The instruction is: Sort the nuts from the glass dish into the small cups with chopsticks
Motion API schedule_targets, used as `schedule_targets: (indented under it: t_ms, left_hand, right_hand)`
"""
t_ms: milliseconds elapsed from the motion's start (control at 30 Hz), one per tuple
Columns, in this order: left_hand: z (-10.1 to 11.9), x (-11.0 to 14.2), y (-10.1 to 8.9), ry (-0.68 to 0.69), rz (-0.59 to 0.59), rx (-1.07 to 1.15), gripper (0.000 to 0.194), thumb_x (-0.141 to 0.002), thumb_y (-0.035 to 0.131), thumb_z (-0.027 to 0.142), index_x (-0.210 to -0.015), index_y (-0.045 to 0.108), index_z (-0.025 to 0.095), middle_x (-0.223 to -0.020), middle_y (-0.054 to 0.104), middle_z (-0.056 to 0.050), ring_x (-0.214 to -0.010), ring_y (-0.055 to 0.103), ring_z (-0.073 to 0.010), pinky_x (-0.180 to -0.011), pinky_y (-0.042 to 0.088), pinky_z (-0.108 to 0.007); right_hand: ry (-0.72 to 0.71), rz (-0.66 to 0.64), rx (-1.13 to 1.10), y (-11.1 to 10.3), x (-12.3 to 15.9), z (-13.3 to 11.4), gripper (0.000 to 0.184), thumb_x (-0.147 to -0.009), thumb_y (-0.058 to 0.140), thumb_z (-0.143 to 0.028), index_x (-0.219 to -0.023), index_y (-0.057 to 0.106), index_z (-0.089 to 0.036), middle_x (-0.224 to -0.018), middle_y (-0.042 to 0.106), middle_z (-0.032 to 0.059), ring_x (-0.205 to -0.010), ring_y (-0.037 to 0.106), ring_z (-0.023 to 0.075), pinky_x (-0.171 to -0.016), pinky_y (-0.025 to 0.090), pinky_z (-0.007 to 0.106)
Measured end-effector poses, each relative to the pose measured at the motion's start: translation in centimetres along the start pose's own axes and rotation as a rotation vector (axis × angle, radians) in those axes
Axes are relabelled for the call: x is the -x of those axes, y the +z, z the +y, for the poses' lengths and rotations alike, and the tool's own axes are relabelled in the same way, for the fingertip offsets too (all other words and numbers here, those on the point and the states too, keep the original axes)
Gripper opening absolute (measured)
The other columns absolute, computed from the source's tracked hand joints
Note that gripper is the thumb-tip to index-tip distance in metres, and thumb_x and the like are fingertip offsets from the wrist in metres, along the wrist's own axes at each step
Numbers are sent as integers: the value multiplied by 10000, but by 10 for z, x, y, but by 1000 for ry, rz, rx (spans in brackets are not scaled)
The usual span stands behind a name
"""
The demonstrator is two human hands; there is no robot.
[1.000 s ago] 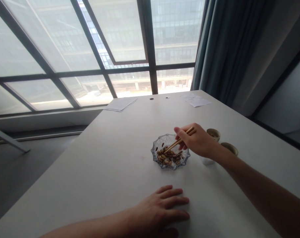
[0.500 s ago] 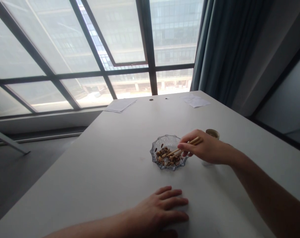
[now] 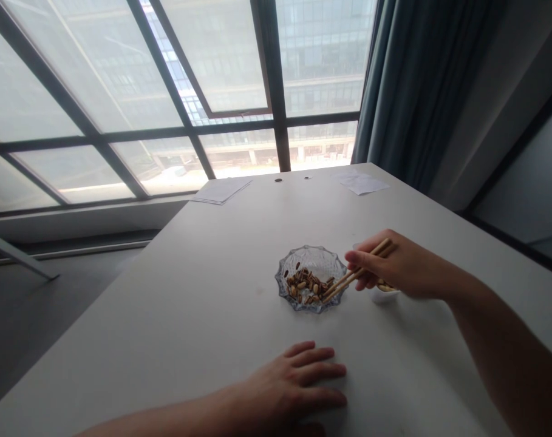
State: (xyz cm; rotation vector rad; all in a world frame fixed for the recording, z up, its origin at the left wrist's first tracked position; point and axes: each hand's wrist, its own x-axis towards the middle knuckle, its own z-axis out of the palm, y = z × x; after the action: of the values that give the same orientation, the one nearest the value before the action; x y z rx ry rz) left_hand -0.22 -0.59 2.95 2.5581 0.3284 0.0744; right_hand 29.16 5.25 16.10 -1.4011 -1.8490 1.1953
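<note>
My right hand (image 3: 385, 261) grips a pair of wooden chopsticks (image 3: 357, 270), slanting down to the left. Their tips reach into the right part of a clear glass bowl (image 3: 282, 291) with a scalloped rim. Brown and tan nuts or seeds (image 3: 307, 284) lie in the bowl; their exact kind is hard to make out. Below my right hand shows a small white cup (image 3: 385, 295) with yellowish-brown pieces in it, largely hidden by the hand. My left hand (image 3: 298, 385) rests flat on the table in front of the bowl, fingers spread, holding nothing.
The white table (image 3: 189, 291) stretches toward the windows. Papers (image 3: 223, 190) lie at its far left and another sheet (image 3: 362, 182) at its far right. Two small round dark spots show at the far edge. A blue curtain (image 3: 403, 91) hangs at the right.
My right hand has moved right with the chopsticks, whose tips have shifted toward the bowl's right side. The hand covers more of the cup area. My left hand has stayed in place.
</note>
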Motion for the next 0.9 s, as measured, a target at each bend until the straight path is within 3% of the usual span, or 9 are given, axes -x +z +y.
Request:
schedule_targets:
  t_ms: [333,600,733,900]
  left_hand:
    - [-1,2,2,3,3,-14,448,-1098,554,451,-1517,557,294,-1684,472,-45,-1605,359,-314,-1345,225,-509]
    - [-1,2,2,9,3,-20,451,-1093,566,442,-1517,554,288,-1685,471,-48,-1602,365,-319,-1345,226,-508]
    - [-1,1,0,6,6,-11,464,-1072,599,422,-1515,553,292,-1683,475,-45,-1599,371,-321,-1345,225,-509]
    - [0,1,-1,13,14,13,472,-1059,618,397,-1518,553,307,-1677,483,-53,-1596,378,-324,-1342,232,-505]
  right_hand:
    - [-22,50,21,13,-5,3,557,-942,718,-667,-893,819,-120,-756,811,112,-757,825,275,-628,634,283]
    - [21,129,-47,17,-5,2,544,-904,771,-657,-781,790,-127,-792,823,133,-726,824,274,-633,665,289]
    - [41,217,-95,6,0,2,510,-844,823,-675,-803,816,-167,-788,824,136,-717,826,300,-632,691,337]
    - [9,433,-97,-28,27,-4,535,-811,829,-715,-809,837,-180,-807,824,169,-700,824,326,-596,707,356]
